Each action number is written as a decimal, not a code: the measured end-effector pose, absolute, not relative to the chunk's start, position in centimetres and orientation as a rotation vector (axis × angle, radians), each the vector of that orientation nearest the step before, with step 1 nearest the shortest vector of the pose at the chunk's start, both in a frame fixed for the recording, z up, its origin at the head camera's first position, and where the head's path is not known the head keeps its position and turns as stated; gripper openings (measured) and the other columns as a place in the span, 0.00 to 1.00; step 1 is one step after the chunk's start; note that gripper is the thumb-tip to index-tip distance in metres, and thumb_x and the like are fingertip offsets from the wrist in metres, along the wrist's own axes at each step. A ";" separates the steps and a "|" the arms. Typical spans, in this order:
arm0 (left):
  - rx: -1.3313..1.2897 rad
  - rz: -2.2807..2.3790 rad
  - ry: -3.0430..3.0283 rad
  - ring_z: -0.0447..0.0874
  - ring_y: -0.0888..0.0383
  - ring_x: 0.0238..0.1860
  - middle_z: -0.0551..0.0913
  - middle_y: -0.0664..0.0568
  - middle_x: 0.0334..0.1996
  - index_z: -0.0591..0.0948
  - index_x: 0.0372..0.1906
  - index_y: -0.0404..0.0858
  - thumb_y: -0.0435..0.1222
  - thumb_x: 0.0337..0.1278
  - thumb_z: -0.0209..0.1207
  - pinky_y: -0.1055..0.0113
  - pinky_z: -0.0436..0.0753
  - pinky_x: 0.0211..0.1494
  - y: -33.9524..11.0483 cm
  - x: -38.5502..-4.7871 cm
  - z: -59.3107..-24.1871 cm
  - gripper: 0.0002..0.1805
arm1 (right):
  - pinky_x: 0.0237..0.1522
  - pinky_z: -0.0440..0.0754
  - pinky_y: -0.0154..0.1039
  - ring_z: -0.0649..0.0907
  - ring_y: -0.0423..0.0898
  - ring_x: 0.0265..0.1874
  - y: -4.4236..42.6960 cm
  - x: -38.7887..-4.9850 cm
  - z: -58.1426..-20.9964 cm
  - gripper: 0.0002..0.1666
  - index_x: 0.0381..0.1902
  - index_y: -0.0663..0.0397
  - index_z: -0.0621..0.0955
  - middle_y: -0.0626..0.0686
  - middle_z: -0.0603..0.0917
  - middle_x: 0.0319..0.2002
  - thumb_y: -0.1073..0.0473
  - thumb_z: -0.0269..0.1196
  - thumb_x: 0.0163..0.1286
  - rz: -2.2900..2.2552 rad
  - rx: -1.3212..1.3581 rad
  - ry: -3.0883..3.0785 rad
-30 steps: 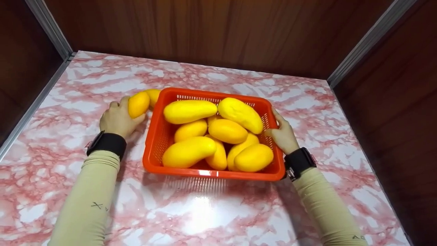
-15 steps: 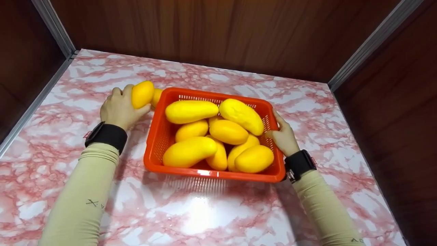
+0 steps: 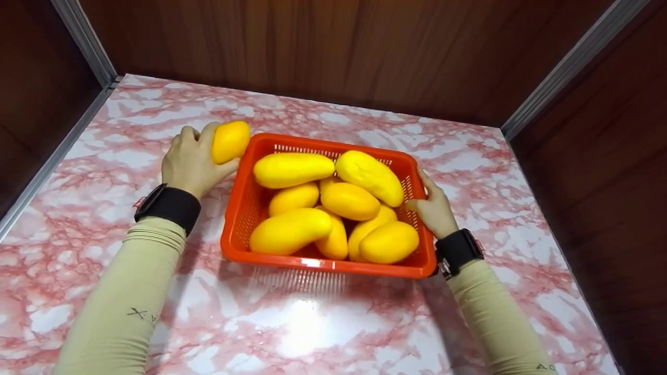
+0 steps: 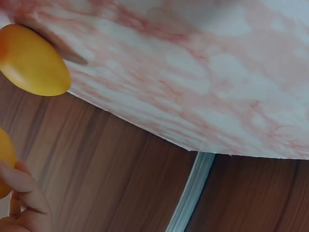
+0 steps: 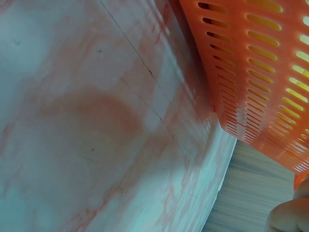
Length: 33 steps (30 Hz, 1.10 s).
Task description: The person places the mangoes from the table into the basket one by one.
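Note:
My left hand (image 3: 190,159) grips a yellow mango (image 3: 231,141) just off the basket's far left corner, above the table. In the left wrist view, that held mango (image 4: 6,157) and the curled fingers (image 4: 29,193) show at the left edge. A second mango (image 4: 34,60) lies on the table there; in the head view it is hidden. The orange plastic basket (image 3: 328,266) contains several yellow mangoes (image 3: 349,201). My right hand (image 3: 436,209) holds the basket's right rim, thumb over the inside, other fingers outside. In the right wrist view, only part of this hand (image 5: 289,212) appears beside the slotted wall (image 5: 241,87).
The basket stands mid-table on a red-and-white marbled top (image 3: 250,333). Brown wood-grain panels (image 3: 312,47) enclose the back and both sides, with metal corner strips (image 3: 86,44) where they meet.
My left hand has lifted the mango and carried it away from me and rightward, toward the basket's far left corner. The second mango has become hidden in the head view. The right hand stays put.

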State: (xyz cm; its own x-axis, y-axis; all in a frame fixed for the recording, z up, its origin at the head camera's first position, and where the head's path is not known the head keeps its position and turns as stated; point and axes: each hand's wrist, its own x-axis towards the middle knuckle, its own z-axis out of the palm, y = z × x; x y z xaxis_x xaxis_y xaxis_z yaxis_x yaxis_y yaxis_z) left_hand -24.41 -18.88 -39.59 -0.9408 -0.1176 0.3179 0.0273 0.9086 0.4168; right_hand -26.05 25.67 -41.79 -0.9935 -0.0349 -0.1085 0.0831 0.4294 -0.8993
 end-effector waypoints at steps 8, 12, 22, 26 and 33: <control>-0.036 -0.561 -2.732 0.73 0.36 0.48 0.72 0.32 0.48 0.69 0.68 0.42 0.56 0.52 0.64 0.39 0.78 0.47 -17.1 -24.3 -38.6 0.40 | 0.46 0.85 0.44 0.82 0.55 0.48 25.8 -26.3 -42.0 0.56 0.78 0.32 0.56 0.62 0.74 0.66 0.71 0.59 0.54 -1.602 0.031 2.591; -0.091 -0.542 -2.752 0.74 0.36 0.47 0.73 0.32 0.48 0.70 0.67 0.42 0.56 0.52 0.64 0.39 0.79 0.47 -16.0 -24.0 -38.2 0.39 | 0.46 0.85 0.42 0.81 0.55 0.48 25.8 -26.3 -42.1 0.56 0.78 0.34 0.56 0.63 0.74 0.66 0.72 0.59 0.54 -1.615 0.018 2.587; -0.225 -0.543 -2.829 0.76 0.37 0.49 0.75 0.34 0.51 0.69 0.70 0.44 0.56 0.54 0.65 0.40 0.79 0.50 -14.1 -23.2 -37.1 0.41 | 0.50 0.84 0.48 0.81 0.57 0.50 25.8 -26.3 -41.9 0.56 0.78 0.32 0.55 0.61 0.72 0.68 0.71 0.59 0.56 -1.604 0.034 2.579; -0.292 -0.518 -2.801 0.77 0.37 0.47 0.76 0.35 0.49 0.70 0.67 0.44 0.57 0.52 0.66 0.41 0.80 0.47 -13.4 -22.7 -37.0 0.39 | 0.50 0.84 0.47 0.81 0.57 0.51 25.8 -26.4 -42.0 0.56 0.78 0.29 0.55 0.61 0.71 0.69 0.71 0.60 0.56 -1.612 0.043 2.569; -0.373 -0.432 -2.784 0.79 0.38 0.36 0.78 0.37 0.43 0.73 0.65 0.44 0.58 0.49 0.67 0.43 0.80 0.42 -12.5 -22.0 -37.2 0.40 | 0.47 0.85 0.44 0.81 0.56 0.49 25.8 -26.3 -42.1 0.56 0.78 0.30 0.56 0.62 0.72 0.68 0.72 0.59 0.55 -1.617 0.029 2.572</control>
